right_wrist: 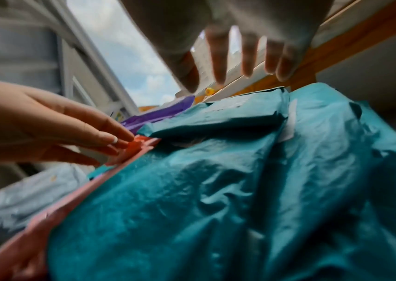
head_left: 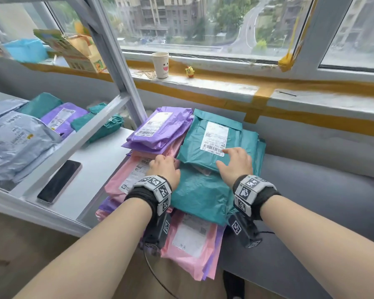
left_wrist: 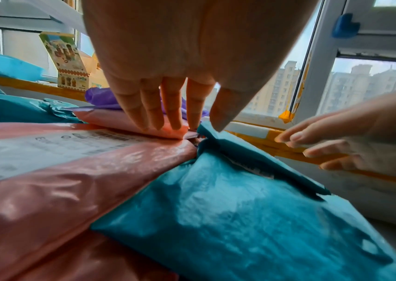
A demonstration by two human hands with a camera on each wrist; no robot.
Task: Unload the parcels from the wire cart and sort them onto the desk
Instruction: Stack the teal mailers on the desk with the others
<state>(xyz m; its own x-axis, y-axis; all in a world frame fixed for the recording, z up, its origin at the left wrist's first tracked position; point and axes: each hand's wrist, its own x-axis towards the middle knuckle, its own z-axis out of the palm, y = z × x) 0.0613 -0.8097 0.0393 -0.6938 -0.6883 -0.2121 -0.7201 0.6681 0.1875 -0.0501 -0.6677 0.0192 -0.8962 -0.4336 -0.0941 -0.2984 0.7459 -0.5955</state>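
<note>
A heap of soft mailer parcels lies in front of me in the head view. A teal parcel point(head_left: 212, 139) with a white label tops its right side, over a second teal parcel point(head_left: 201, 195). A purple parcel point(head_left: 160, 128) lies at the back left, on a pink parcel point(head_left: 134, 169). My left hand point(head_left: 163, 162) touches the pink parcel point(left_wrist: 129, 121) with straight fingers point(left_wrist: 144, 114) at the corner of the teal one. My right hand point(head_left: 235, 160), fingers spread, hovers over the top teal parcel point(right_wrist: 216, 117) and holds nothing. What carries the heap is hidden.
To the left, a white shelf point(head_left: 99, 160) in a grey metal frame point(head_left: 121, 67) holds grey, teal and purple parcels point(head_left: 20, 137) and a black phone point(head_left: 59, 181). A cup point(head_left: 160, 64) and a yellow toy point(head_left: 189, 71) stand on the windowsill. A grey surface point(head_left: 311, 201) extends right.
</note>
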